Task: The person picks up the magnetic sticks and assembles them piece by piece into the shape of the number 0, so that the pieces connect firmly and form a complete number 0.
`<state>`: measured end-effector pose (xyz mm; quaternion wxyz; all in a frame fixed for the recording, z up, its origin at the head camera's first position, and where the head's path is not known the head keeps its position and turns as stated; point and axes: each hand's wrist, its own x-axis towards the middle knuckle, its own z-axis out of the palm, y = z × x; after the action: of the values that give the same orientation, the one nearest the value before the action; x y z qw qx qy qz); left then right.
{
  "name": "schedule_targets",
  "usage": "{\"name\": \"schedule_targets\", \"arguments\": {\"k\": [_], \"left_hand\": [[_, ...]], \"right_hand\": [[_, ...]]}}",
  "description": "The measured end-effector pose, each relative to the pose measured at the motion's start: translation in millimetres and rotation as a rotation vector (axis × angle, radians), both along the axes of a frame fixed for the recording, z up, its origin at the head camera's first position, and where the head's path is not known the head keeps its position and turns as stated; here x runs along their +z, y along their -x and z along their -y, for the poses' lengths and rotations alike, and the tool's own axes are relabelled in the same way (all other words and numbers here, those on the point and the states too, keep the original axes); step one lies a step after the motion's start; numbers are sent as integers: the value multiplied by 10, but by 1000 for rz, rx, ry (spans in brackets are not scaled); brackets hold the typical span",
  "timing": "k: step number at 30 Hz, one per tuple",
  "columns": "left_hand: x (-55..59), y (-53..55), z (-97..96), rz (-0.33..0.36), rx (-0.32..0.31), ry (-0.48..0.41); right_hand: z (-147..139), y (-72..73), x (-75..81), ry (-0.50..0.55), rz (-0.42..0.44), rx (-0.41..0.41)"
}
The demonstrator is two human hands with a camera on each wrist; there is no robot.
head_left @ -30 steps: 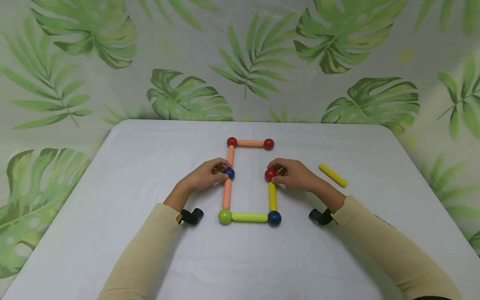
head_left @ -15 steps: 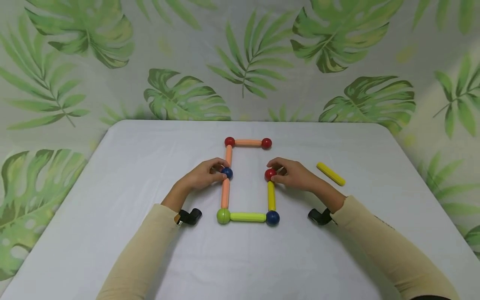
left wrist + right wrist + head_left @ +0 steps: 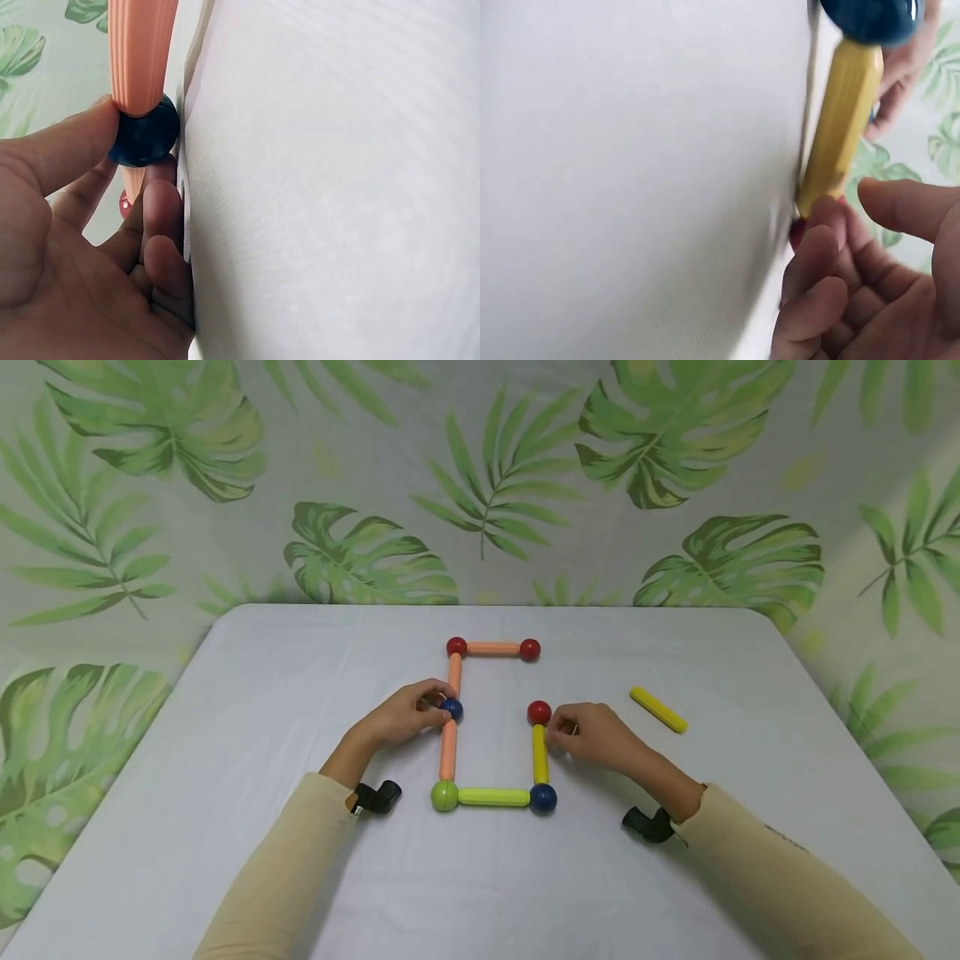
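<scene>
My left hand (image 3: 405,713) pinches a blue ball (image 3: 452,709) between thumb and fingers; in the left wrist view the ball (image 3: 146,135) has a ribbed orange rod (image 3: 142,56) against it. My right hand (image 3: 596,737) is just right of a red ball (image 3: 538,712) and a yellow rod (image 3: 541,754). In the right wrist view its thumb stands apart from the yellow rod (image 3: 844,120), with the fingertips near the rod's end. That rod runs down to another blue ball (image 3: 543,798). A green rod (image 3: 493,797) links this one to a green ball (image 3: 445,796).
An orange rod (image 3: 492,649) joins two red balls, the right one (image 3: 530,649) and the left one (image 3: 457,647), at the far side. A loose yellow rod (image 3: 657,709) lies to the right on the white-covered table (image 3: 262,693). A leaf-patterned cloth (image 3: 525,485) hangs behind.
My right hand has let go of the red ball and shifted slightly right and toward me. My left hand keeps its pinch on the blue ball.
</scene>
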<state>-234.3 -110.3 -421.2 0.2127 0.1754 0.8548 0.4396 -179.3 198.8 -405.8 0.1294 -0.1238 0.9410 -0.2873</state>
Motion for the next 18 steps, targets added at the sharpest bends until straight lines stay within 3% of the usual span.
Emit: {"name": "schedule_targets", "arguments": {"k": [6, 18], "left_hand": [[-2, -10, 5, 9, 5, 0], [-16, 7, 5, -3, 5, -3]], "right_hand": [[75, -15, -58, 17, 160, -131], [147, 27, -38, 9, 220, -229]]}}
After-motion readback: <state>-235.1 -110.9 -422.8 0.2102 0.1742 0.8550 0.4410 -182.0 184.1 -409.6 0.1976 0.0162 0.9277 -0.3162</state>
